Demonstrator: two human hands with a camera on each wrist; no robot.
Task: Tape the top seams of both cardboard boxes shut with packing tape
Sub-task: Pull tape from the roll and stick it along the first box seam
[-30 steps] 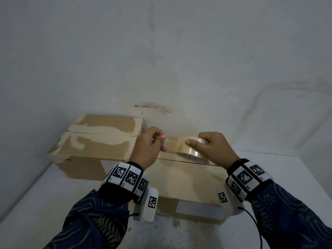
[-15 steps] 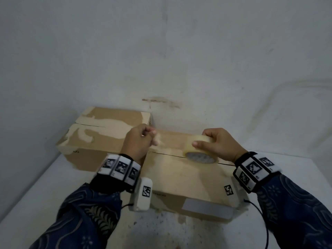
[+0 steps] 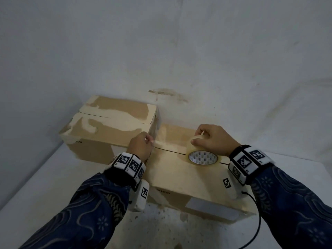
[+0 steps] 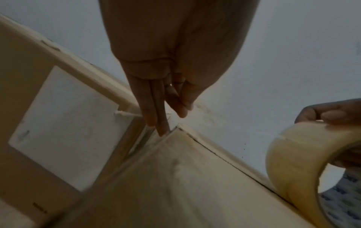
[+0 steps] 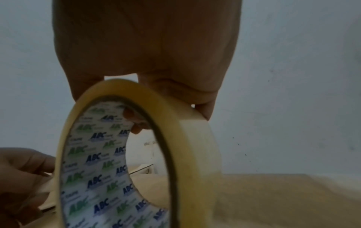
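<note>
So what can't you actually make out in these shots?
- Head view: the left hand hides where the tape's free end meets the near box.
- Left wrist view: that box corner is blurred; tape contact unclear.
- Right wrist view: the tape roll blocks the seam; the right hand's fingers are partly hidden.

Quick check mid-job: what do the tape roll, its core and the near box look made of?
Tape roll: likely clear plastic packing tape, glossy and yellowish where wound thick. Core: seems paper or card, matte white, printed with repeated ABC logos. Near box: corrugated-looking cardboard, matte tan, with paler torn patches, probably from old tape.
</note>
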